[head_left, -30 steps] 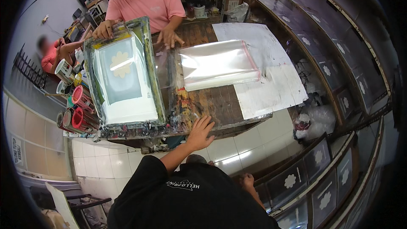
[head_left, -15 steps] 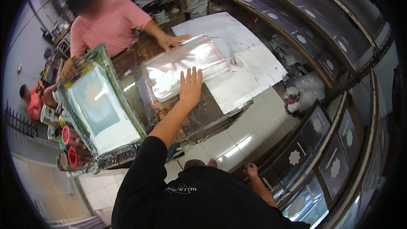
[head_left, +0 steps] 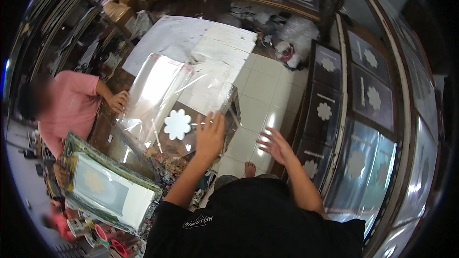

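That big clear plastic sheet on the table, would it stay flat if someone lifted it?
Probably not. The clear plastic sheet already creases and bulges, so it looks thin and floppy. Its shiny glare suggests a slippery surface. It likely weighs little; the left hand is at its edge and another person's hand rests on it.

Co-worker (head_left: 62, 105): face blurred; lower body hidden behind the table (head_left: 143, 155); one hand out of view behind the screen frame (head_left: 110, 188).
Left hand (head_left: 209, 136): palm side hidden; contact with the clear sheet (head_left: 167, 91) cannot be told.
Right hand (head_left: 276, 145): fingertips motion-blurred.
Foot (head_left: 248, 168): mostly hidden by the wearer's black shirt (head_left: 258, 224).
Paint pots (head_left: 103, 236): cut by the dark rim, contents too small to tell.
Shelf clutter (head_left: 119, 12): too small and dim to identify.
Bundle (head_left: 299, 33) on the floor: blurred, kind unclear.
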A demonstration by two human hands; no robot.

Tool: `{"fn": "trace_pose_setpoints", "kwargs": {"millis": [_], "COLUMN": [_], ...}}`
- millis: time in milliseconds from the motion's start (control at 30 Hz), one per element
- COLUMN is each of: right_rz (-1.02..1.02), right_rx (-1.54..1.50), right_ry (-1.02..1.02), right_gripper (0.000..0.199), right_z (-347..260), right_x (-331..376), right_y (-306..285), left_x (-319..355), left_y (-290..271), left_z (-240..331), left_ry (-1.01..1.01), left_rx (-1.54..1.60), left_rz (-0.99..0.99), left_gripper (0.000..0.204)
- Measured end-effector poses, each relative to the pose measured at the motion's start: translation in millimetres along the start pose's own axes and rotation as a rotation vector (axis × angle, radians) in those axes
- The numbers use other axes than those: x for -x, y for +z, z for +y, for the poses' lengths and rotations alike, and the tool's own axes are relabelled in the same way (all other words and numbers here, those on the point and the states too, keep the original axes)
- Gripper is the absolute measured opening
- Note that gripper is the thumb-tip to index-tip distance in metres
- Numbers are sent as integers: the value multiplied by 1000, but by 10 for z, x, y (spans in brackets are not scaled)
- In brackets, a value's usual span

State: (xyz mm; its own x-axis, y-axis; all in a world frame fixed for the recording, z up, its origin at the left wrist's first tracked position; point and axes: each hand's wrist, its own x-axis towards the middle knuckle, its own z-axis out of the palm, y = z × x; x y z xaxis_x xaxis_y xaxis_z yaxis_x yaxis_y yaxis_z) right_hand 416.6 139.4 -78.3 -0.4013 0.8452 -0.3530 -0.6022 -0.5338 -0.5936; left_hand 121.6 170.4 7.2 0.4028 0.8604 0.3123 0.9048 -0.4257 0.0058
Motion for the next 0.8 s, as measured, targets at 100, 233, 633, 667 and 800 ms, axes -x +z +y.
{"fn": "trace_pose_setpoints", "kwargs": {"millis": [100, 233, 633, 667, 800], "right_rz": [-178, -51, 539, 603, 791], "right_rx": [-10, 265, 656, 664, 741], "right_ry": [-147, -111, -159, -149, -210], "right_gripper": [60, 52, 39, 41, 51], "right_z": [-326, -364, 1160, 1216, 1313], "right_x": [66, 262, 1470, 1574, 1714], "right_y": [494, 580, 51, -10, -369], "left_x": [153, 430, 1681, 1794, 2148], "left_y": [4, 2, -33, -21, -36], "left_z": [481, 866, 1317, 1318, 1130], "left_ry": [175, 356, 681, 678, 554], "left_rx": [132, 244, 618, 666, 768], "left_rz": [-12, -53, -400, -423, -459], "left_gripper": [55, 51, 62, 64, 60]}}
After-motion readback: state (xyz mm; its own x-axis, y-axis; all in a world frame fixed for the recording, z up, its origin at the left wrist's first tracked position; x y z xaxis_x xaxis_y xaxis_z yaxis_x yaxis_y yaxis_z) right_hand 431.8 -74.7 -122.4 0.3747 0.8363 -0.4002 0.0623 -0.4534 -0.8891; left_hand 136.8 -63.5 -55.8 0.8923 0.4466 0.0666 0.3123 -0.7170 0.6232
